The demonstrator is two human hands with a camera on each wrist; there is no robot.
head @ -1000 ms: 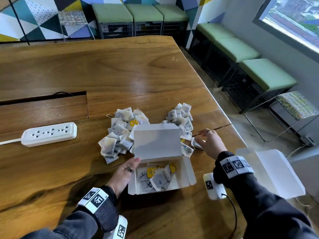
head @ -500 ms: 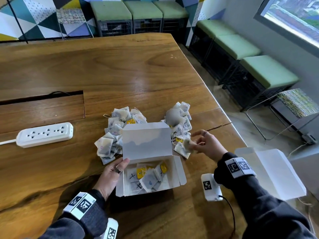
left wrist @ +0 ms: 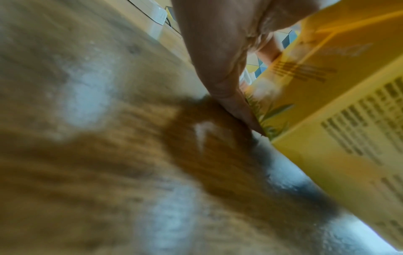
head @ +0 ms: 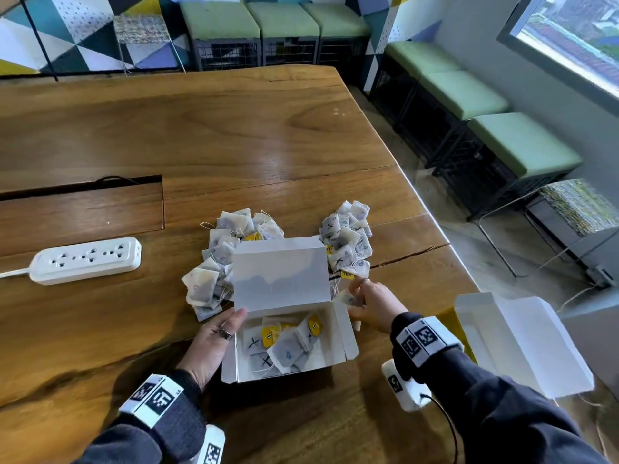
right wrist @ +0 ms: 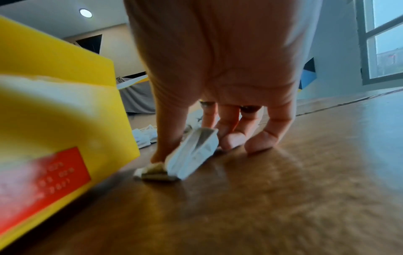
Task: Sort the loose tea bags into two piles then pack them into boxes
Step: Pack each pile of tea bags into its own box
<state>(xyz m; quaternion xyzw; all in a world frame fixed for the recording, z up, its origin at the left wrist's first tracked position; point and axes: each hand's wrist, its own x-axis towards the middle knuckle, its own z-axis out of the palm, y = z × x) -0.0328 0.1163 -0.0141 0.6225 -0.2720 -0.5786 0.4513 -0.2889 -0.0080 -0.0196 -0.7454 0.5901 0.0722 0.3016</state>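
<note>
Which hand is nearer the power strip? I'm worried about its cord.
Left. The left hand rests against the open box's left side, towards the power strip; the right hand is beyond the box's right side.

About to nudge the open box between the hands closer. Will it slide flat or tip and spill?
The open box is thin card holding only a few tea bags, so it is probably light and slides easily on the smooth table. Its raised lid may flop or swing. The left hand touching its side should steady it.
</note>
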